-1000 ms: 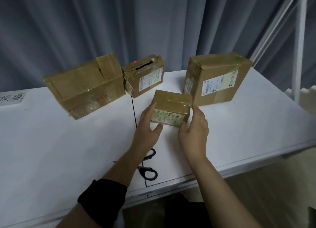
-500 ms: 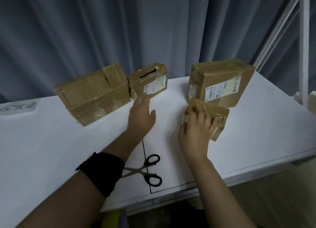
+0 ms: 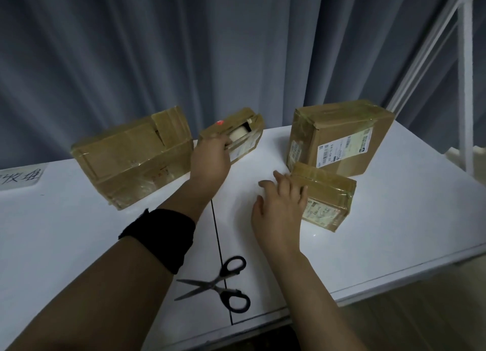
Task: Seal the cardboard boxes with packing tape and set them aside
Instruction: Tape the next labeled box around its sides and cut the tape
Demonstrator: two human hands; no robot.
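Four cardboard boxes stand on the white table [image 3: 52, 245], all beyond the scissors [image 3: 221, 285], which lie open-bladed close to the front edge. A second ago both hands held the small taped box [image 3: 328, 200] straight beyond the scissors. Now it sits off to their far right, just in front of the large labelled box [image 3: 342, 137]. The right hand [image 3: 278, 208] has slid off its top and rests with fingers straight and spread, touching its left face. The left hand [image 3: 210, 158], flat on the table half a second ago, has reached farther from the scissors and now curls its fingers round the near corner of the gapped box [image 3: 244, 135], whose top is not closed. I take it that one box is done and set aside, and the next is being fetched for taping. No roll of packing tape is plainly in view. The stretch of table between the scissors and the gapped box is bare, so there is room to draw that box in. The wide box [image 3: 131, 156], far left of the scissors, nearly touches it, and a careless pull might drag it along.
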